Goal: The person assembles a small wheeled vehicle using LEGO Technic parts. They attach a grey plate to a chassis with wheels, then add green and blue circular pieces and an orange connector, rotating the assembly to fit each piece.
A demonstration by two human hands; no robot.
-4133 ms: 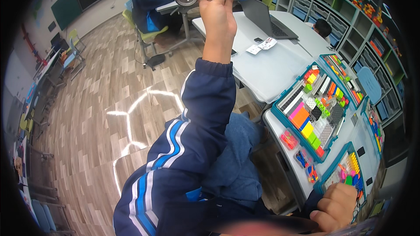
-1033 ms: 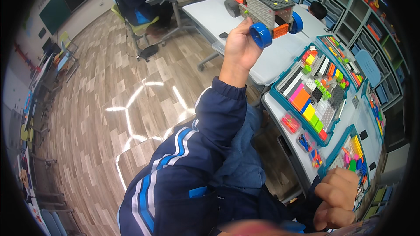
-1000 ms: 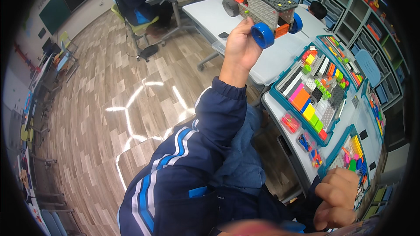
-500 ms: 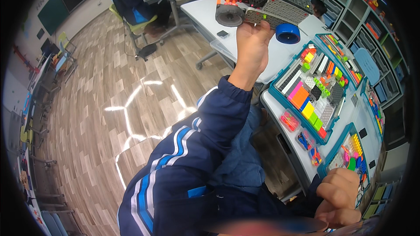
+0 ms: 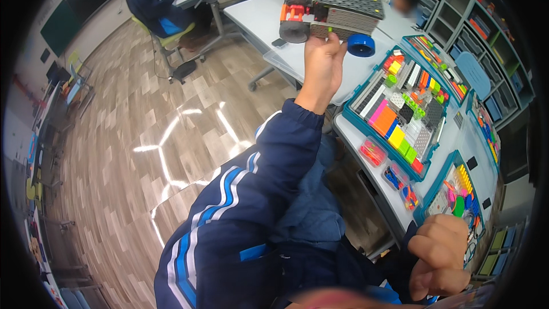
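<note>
My left hand (image 5: 325,67) is raised at the far middle, gripping a model car (image 5: 343,18) from below. The car is built of grey perforated plates, with a dark wheel in orange and red parts at its left end and a blue-rimmed wheel at its lower right. It is held above a white table. At the lower right, my right hand (image 5: 439,252) is curled into a loose fist, and nothing shows in it. Close beyond that hand lies an open teal case (image 5: 420,212) with yellow, green and pink parts.
A large teal case (image 5: 420,178) of coloured building bricks lies open on the white table (image 5: 243,14). Small clear boxes (image 5: 373,152) of red and blue pieces line the near edge. A seated person (image 5: 157,3) is at the back left; another head (image 5: 404,1) shows behind the table. Shelves (image 5: 446,20) stand behind.
The model car in my left hand appears slightly lower and turned a little. The whole view has shifted a bit. My right hand stays curled, with its thumb lower.
</note>
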